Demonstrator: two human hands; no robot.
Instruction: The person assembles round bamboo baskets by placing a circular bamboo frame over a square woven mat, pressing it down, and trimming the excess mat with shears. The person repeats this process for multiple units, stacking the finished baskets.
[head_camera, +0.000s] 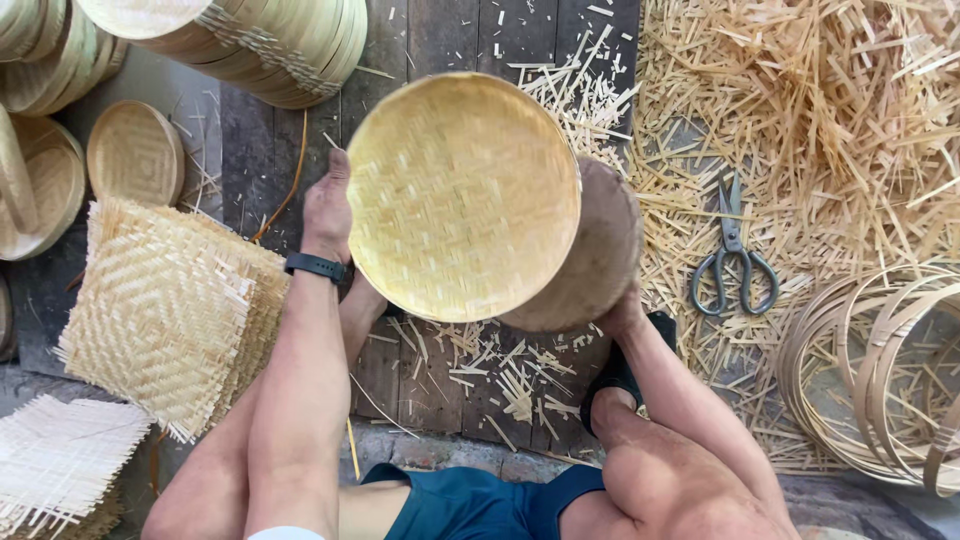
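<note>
A round woven bamboo tray is held up in front of me, its pale woven inside facing the camera. My left hand grips its left rim; a black band sits on that wrist. My right hand is mostly hidden at the lower right, touching a brown round block that sits behind the tray. Whether the right hand also holds the tray's rim I cannot tell.
Scissors lie on bamboo offcuts at right. Coiled bamboo hoops sit lower right. A stack of square woven mats is at left, finished trays and a small round lid at top left.
</note>
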